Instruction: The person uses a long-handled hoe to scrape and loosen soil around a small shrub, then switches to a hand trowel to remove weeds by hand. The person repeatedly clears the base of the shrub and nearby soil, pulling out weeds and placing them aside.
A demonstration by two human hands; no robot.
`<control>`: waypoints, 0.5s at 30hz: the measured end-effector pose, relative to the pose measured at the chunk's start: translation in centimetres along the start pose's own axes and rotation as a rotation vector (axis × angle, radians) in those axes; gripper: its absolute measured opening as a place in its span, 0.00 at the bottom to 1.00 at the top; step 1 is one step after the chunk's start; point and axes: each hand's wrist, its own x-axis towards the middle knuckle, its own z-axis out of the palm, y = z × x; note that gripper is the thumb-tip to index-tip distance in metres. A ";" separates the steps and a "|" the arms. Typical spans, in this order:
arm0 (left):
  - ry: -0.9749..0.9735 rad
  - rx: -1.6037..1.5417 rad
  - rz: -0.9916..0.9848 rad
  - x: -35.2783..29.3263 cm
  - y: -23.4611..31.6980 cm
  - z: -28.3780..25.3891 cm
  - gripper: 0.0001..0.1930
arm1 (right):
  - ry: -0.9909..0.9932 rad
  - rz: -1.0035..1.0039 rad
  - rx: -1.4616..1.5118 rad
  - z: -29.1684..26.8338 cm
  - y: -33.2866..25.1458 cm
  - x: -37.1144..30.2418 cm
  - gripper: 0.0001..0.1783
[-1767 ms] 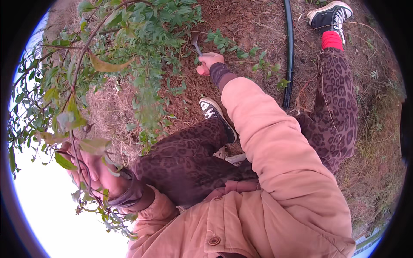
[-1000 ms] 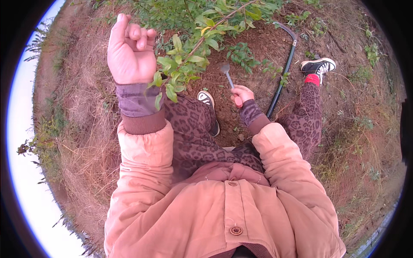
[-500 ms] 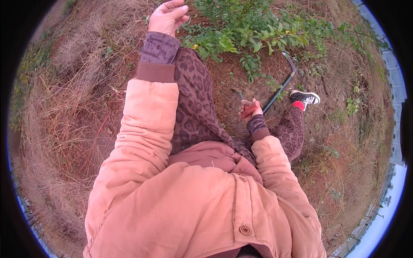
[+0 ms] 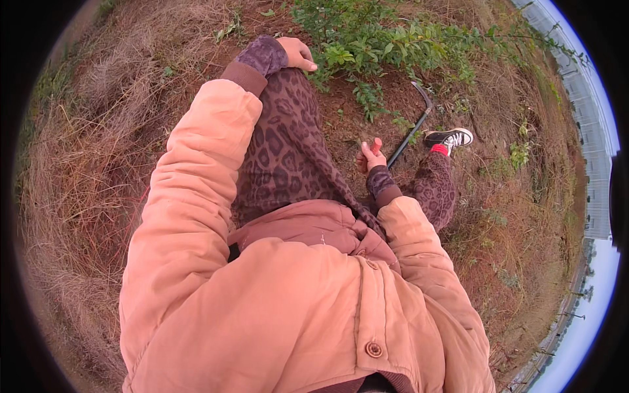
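One red handle fills the right hand's wrapped fingers; keep them clear of the sickle to their right. Left hand drapes half-uncurled, seemingly empty.

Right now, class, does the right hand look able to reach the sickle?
Probably yes: the sickle lies close beside the right hand, nothing visibly between, though that hand grips a red handle.

Two hands — one red handle, one sickle — one shoe.
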 end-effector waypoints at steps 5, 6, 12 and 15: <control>-0.206 -0.057 -0.284 0.2 -0.5 -0.3 0.27 | 0.141 -0.074 -0.067 0.5 -0.3 -0.8 0.17; -0.213 -0.056 -0.282 0.2 -0.4 -0.3 0.27 | 0.133 -0.059 -0.021 0.6 -1.0 -1.2 0.17; -0.196 -0.056 -0.335 -0.4 0.5 -0.6 0.27 | 0.050 -0.106 0.019 2.3 -5.7 -2.8 0.16; -0.158 -0.025 -0.345 -0.8 0.7 -0.6 0.27 | 0.027 -0.100 0.004 3.0 -7.4 -3.1 0.16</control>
